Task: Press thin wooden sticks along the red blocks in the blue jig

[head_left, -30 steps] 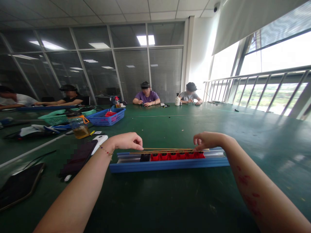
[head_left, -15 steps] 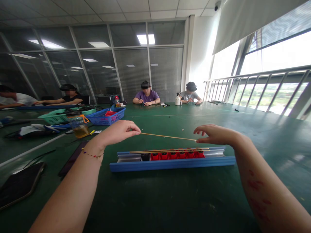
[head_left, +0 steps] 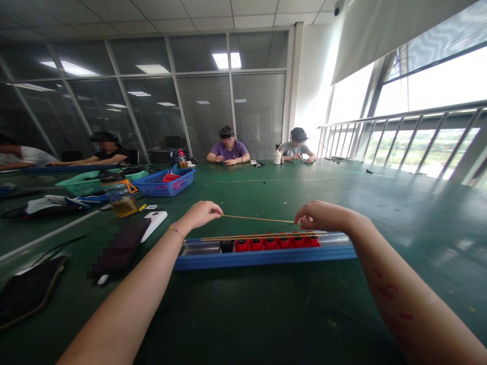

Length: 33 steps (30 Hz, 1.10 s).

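While sticks [head_left: 262,236] already lie over red cups [head_left: 269,245] in the blue tray [head_left: 266,258] at 6 o'clock, the left hand [head_left: 201,213] and right hand [head_left: 321,214] pinch one more stick [head_left: 258,219], not yet down.

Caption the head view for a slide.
Thin stick between left hand and right hand, near blue channel holding red containers.

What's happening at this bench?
A person's left hand pinches one end of a thin stick; the right hand's fingers are at the other end, their grip unclear. That stick is clear of the blue channel, where more sticks lie lengthwise above a row of red cups.
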Each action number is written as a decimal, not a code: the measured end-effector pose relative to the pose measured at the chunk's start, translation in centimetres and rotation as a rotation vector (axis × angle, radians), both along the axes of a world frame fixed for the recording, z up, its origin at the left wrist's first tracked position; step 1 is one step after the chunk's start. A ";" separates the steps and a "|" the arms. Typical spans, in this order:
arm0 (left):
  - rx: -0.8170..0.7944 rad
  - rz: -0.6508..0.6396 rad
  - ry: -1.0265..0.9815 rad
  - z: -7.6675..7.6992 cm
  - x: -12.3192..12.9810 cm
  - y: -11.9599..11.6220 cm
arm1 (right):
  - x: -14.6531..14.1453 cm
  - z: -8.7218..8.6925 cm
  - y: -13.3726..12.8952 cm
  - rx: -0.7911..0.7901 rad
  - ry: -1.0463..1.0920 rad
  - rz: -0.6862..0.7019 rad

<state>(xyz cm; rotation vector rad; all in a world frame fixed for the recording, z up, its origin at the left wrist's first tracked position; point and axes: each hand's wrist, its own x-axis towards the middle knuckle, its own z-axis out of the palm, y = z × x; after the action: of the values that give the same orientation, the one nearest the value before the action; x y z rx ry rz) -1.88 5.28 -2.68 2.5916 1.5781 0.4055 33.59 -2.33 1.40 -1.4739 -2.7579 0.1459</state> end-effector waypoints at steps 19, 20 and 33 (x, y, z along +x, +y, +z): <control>-0.096 0.024 0.096 -5.9 -0.4 2.3 | -2.0 -1.4 0.0 0.095 -0.161 0.061; -0.095 0.023 0.091 -6.0 -0.5 2.4 | -2.0 -1.3 -0.1 0.123 -0.167 0.059; -0.101 0.010 0.048 -6.1 -0.6 2.3 | 2.4 -1.0 2.3 0.208 -0.031 -0.126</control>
<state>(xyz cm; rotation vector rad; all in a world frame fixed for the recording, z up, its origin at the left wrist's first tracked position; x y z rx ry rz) -2.48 7.55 -8.80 2.5378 1.5828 0.2593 36.03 -0.04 0.41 -1.5985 -2.5976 -0.1611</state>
